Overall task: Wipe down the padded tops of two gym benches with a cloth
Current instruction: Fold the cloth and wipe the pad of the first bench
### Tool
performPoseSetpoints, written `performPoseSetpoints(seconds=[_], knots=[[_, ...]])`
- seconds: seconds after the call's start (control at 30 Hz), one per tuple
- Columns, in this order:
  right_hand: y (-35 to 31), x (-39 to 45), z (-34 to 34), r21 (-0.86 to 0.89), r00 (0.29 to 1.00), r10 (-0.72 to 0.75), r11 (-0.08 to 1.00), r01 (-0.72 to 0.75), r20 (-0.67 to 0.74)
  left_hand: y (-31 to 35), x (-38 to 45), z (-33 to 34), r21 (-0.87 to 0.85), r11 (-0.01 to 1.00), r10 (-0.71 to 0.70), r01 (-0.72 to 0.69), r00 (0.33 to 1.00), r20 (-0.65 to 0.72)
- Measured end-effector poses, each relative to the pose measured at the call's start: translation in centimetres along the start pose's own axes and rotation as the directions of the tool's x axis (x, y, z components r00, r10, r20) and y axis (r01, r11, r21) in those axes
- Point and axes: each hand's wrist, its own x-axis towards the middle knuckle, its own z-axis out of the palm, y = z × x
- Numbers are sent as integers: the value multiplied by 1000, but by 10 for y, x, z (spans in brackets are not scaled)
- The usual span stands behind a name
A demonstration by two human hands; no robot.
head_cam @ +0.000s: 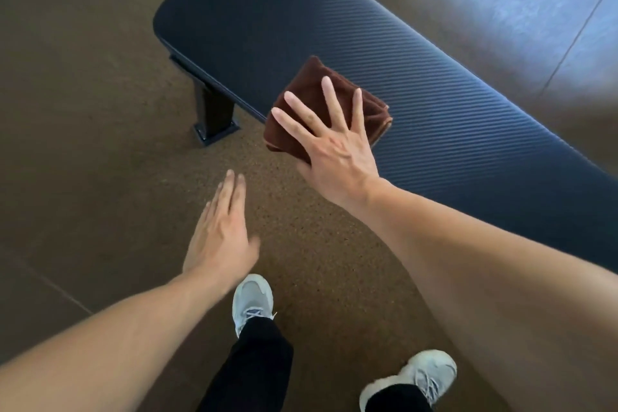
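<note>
A gym bench with a dark ribbed padded top [384, 53] runs from the upper left to the right edge. A folded brown cloth [301, 100] lies on the near edge of the pad. My right hand [331, 147] presses flat on the cloth with fingers spread, thumb tucked under the cloth's near side. My left hand [220, 231] hovers over the floor to the left of the bench, fingers straight and together, holding nothing. Only one bench is in view.
The bench's dark metal leg [214, 110] with a foot plate stands on the brown speckled floor [100, 110]. My two feet in pale sneakers [250, 298] stand near the bench. Bright light falls on the floor at the upper right.
</note>
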Motion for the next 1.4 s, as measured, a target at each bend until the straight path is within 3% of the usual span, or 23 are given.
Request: performPoseSetpoints(seconds=[0.2, 0.37, 0.5, 0.6, 0.7, 0.77, 0.97, 1.23, 1.4], knots=[[11, -55, 9, -19, 999, -20, 1000, 20, -30, 33, -13, 19, 32, 999, 9, -6, 996, -87], [60, -185, 23, -69, 999, -35, 997, 38, 41, 110, -23, 41, 60, 989, 145, -135, 967, -209], [104, -302, 31, -96, 983, 30, 995, -12, 180, 170, -34, 65, 64, 958, 286, -279, 939, -189], [112, -353, 28, -57, 971, 152, 988, -144, 186, 205, -44, 82, 30, 945, 326, -325, 935, -141], [96, -336, 26, 24, 921, 374, 925, -379, 111, 219, -47, 81, -85, 964, 232, -252, 953, -194], [84, -297, 26, 60, 881, 468, 880, -472, 69, 216, -46, 78, -65, 961, 252, -269, 947, -200], [78, -236, 34, 71, 952, 302, 952, -298, -53, 187, -38, 69, 118, 904, 426, -411, 891, -160], [92, -304, 40, 96, 917, 398, 913, -397, 17, 212, -58, 91, 142, 916, 391, -376, 915, -100], [118, -365, 38, 171, 911, 411, 895, -412, 43, 275, -62, 95, 29, 829, 559, -559, 827, -60]])
